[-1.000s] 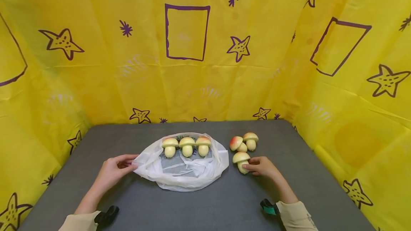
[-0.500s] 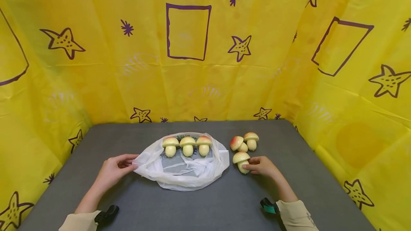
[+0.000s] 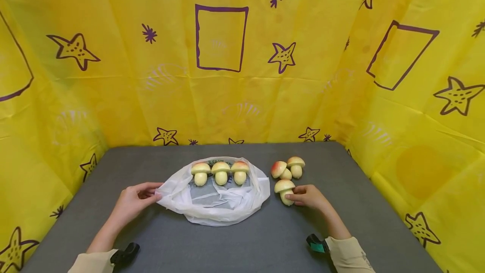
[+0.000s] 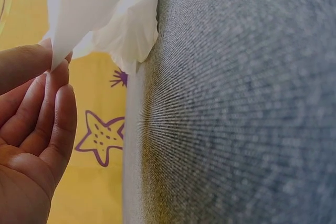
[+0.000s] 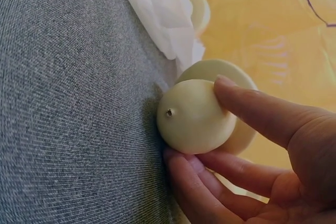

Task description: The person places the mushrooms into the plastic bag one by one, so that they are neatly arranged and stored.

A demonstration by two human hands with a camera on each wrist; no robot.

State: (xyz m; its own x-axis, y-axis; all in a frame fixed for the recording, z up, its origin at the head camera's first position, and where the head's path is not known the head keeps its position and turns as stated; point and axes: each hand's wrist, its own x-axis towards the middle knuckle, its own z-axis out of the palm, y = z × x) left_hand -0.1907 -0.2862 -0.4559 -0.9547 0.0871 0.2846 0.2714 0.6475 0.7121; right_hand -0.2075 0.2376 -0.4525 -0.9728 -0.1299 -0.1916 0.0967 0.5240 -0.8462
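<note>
A white plastic bag [image 3: 216, 217] lies on the table, its mouth spread wide. Three toy mushrooms with pale stems sit in a row at its far side: a left one [image 3: 201, 174], a middle one [image 3: 221, 173] and a right one [image 3: 240, 172]. My left hand [image 3: 132, 201] pinches the bag's left edge between thumb and fingers; the left wrist view shows the pinched plastic [image 4: 89, 9]. To the right of the bag, my right hand [image 3: 311, 198] grips another toy mushroom [image 3: 284, 188] by its stem. In the right wrist view the stem end [image 5: 191, 116] faces the camera.
Behind the held mushroom lie two more toy mushrooms, a tipped one with a reddish cap [image 3: 279, 169] and one beside it [image 3: 296, 167]. Yellow cloth walls [image 3: 223, 108] with purple drawings enclose the grey table [image 3: 227, 247] at the back and sides.
</note>
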